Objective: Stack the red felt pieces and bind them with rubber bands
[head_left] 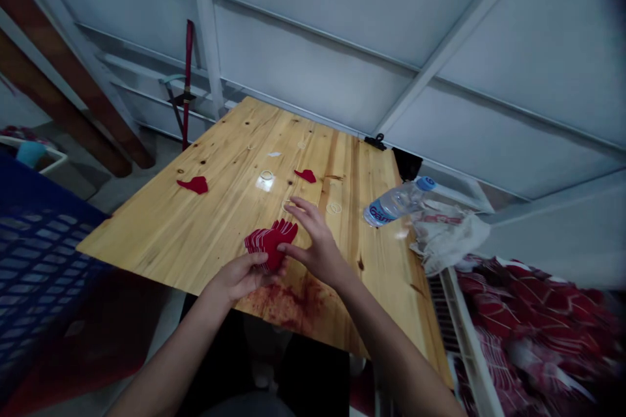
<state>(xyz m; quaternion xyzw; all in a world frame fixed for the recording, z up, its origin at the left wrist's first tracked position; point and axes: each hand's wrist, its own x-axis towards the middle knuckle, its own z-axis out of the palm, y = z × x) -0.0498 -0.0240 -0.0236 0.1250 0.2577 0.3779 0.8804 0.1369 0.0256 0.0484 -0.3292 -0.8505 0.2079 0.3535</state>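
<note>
A fanned stack of red cut pieces with pale edges (271, 246) is gripped in my left hand (244, 277), thumb on top and fingers underneath. It is held above the near part of the wooden table (225, 208). Just right of the stack is my right hand (313, 244), fingers stretched and apart, its thumb tip at the stack's edge. Whether that thumb presses on the stack I cannot tell. Single red pieces of similar shape lie flat on the tabletop, one at the left (193, 184) and one beyond my hands (306, 175).
Rubber bands (334, 208) and a small white scrap (274, 154) lie on the table. A water bottle (391, 204) leans at the right beside a crumpled plastic bag (447, 234). A crate of red bundles (533, 313) stands right, a blue basket (44, 273) left. A black clip (375, 141) sits at the back edge.
</note>
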